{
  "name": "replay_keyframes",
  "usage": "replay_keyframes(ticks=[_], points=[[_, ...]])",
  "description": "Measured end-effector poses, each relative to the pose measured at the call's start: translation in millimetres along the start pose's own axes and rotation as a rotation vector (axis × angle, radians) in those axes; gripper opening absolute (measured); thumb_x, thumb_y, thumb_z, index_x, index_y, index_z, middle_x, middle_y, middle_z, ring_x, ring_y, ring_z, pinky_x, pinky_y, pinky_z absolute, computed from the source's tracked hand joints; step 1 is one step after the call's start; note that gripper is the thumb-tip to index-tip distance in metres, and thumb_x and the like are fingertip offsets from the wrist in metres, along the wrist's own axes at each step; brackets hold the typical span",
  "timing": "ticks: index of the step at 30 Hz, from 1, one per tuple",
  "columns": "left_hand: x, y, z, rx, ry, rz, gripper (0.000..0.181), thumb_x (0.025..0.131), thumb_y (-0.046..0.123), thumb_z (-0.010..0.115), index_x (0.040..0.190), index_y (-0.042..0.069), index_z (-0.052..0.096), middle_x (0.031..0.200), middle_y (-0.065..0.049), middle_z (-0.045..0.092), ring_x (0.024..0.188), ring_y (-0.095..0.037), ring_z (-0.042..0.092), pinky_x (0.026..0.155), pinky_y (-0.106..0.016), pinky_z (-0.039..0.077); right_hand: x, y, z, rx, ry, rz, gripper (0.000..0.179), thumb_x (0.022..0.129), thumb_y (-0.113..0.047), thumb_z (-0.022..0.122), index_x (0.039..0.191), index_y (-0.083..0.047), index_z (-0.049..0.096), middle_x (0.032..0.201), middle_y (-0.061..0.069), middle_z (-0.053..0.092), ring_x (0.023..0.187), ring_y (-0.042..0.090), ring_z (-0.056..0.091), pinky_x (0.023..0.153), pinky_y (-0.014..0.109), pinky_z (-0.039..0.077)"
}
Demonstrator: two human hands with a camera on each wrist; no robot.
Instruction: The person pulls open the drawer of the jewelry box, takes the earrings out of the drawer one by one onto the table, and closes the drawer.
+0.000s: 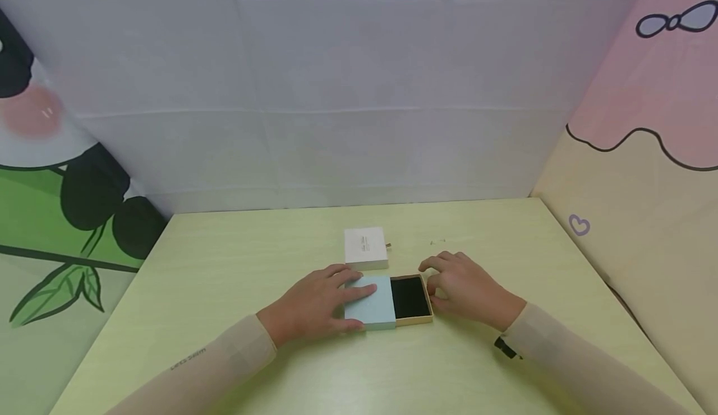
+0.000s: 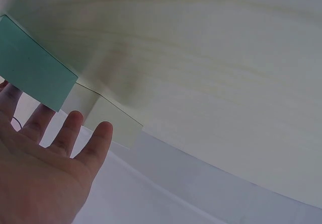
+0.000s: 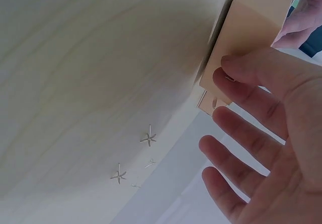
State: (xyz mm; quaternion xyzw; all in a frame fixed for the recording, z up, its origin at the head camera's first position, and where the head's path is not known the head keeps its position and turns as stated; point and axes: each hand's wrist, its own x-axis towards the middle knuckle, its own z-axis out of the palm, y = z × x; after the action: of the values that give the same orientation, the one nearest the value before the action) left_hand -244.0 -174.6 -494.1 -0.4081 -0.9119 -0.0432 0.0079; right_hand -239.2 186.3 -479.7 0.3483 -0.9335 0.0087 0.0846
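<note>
A pale blue drawer box (image 1: 370,304) lies on the table with its tan drawer (image 1: 414,320) partly slid out to the right. Black padding (image 1: 409,296) fills the exposed part of the drawer. My left hand (image 1: 314,303) rests across the blue sleeve, fingers spread and fairly straight, pressing its top and left side. At the drawer's right end, the thumb and forefinger of my right hand (image 1: 462,287) pinch a small pull tab (image 3: 230,78). The other right fingers are loosely bent, away from the box.
Just behind the blue box sits a white box (image 1: 366,247) with a small tab on its right side. Several tiny star-shaped studs (image 3: 149,139) with thin posts lie on the table (image 1: 252,247) to its right. Fabric walls (image 1: 359,91) bound the back and sides.
</note>
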Motion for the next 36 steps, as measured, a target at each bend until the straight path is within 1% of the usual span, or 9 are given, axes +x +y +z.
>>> replay_keyframes(ticks=[13, 22, 27, 30, 36], points=[[-0.7, 0.0, -0.7, 0.0, 0.006, 0.0, 0.072, 0.109, 0.07, 0.076, 0.174, 0.045, 0.059, 0.174, -0.001, 0.066, 0.164, -0.033, 0.06, 0.13, -0.054, 0.059, 2.0, -1.5, 0.9, -0.004, 0.005, -0.006, 0.018, 0.093, -0.015, 0.1, 0.083, -0.023, 0.087, 0.138, 0.005, 0.085, 0.13, 0.029, 0.076, 0.104, 0.047, 0.066], [-0.3, 0.6, -1.9, 0.001, 0.004, 0.001, 0.072, 0.109, 0.071, 0.076, 0.174, 0.044, 0.059, 0.174, -0.001, 0.066, 0.164, -0.033, 0.06, 0.13, -0.054, 0.059, 3.9, -3.5, 1.7, 0.004, 0.005, -0.003, 0.018, 0.095, -0.017, 0.099, 0.083, -0.022, 0.087, 0.137, 0.004, 0.085, 0.129, 0.029, 0.076, 0.105, 0.047, 0.065], [-0.6, -0.2, -0.8, 0.001, 0.014, 0.004, 0.072, 0.109, 0.07, 0.076, 0.174, 0.044, 0.06, 0.173, -0.002, 0.067, 0.163, -0.033, 0.061, 0.129, -0.054, 0.059, 4.6, -4.9, 0.9, 0.0, 0.019, -0.02, 0.019, 0.094, -0.016, 0.099, 0.082, -0.023, 0.087, 0.136, 0.004, 0.085, 0.127, 0.028, 0.076, 0.103, 0.046, 0.065], [-1.1, -0.2, -0.7, -0.005, 0.018, 0.004, 0.071, 0.109, 0.069, 0.077, 0.173, 0.044, 0.06, 0.172, -0.002, 0.067, 0.163, -0.033, 0.061, 0.129, -0.055, 0.059, 5.7, -6.6, 0.5, 0.005, 0.014, -0.02, 0.017, 0.095, -0.017, 0.099, 0.083, -0.023, 0.088, 0.137, 0.004, 0.085, 0.128, 0.027, 0.076, 0.103, 0.045, 0.065], [-1.1, 0.0, -0.7, -0.008, 0.013, -0.001, 0.071, 0.109, 0.069, 0.076, 0.174, 0.044, 0.059, 0.172, -0.001, 0.067, 0.163, -0.033, 0.06, 0.129, -0.055, 0.059, 8.1, -9.3, -0.2, 0.001, 0.02, -0.032, 0.019, 0.095, -0.017, 0.099, 0.082, -0.024, 0.087, 0.137, 0.003, 0.085, 0.127, 0.027, 0.076, 0.103, 0.045, 0.065]])
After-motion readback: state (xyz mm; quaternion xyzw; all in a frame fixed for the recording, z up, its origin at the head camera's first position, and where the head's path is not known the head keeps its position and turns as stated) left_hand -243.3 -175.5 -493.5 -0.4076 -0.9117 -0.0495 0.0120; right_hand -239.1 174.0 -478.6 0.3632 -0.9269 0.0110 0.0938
